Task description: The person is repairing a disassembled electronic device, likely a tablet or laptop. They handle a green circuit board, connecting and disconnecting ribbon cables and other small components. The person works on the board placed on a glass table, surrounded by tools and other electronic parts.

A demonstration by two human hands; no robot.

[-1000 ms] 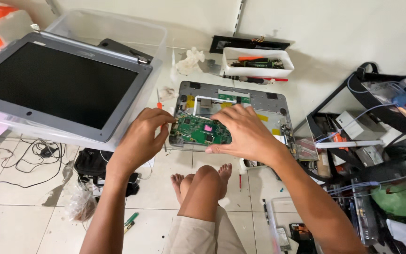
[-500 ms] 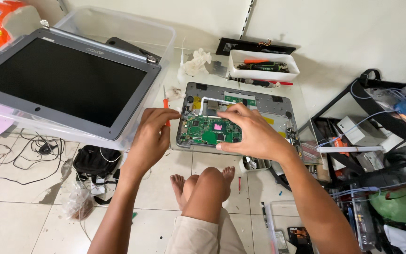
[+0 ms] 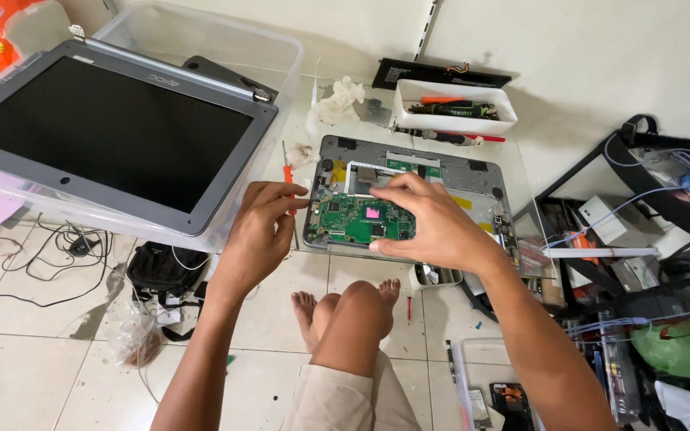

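A green circuit board point(image 3: 353, 219) lies in the opened grey laptop base point(image 3: 473, 179) on the floor. My right hand point(image 3: 429, 223) grips the board's right end, thumb under its near edge and fingers over its top. My left hand point(image 3: 261, 231) pinches the board's left edge with fingertips together. My bent knee point(image 3: 357, 307) and bare feet sit just below the laptop base.
A grey laptop screen lid point(image 3: 113, 136) rests on a clear plastic bin point(image 3: 201, 40) at left. A white tray point(image 3: 453, 104) of screwdrivers stands behind the base. An orange-handled screwdriver point(image 3: 287, 172), tangled cables point(image 3: 33, 255) and a cluttered black rack point(image 3: 648, 239) surround me.
The view has shifted slightly. Both hands stayed on the circuit board; my right hand's fingers moved from lying flat over it to gripping its right end.
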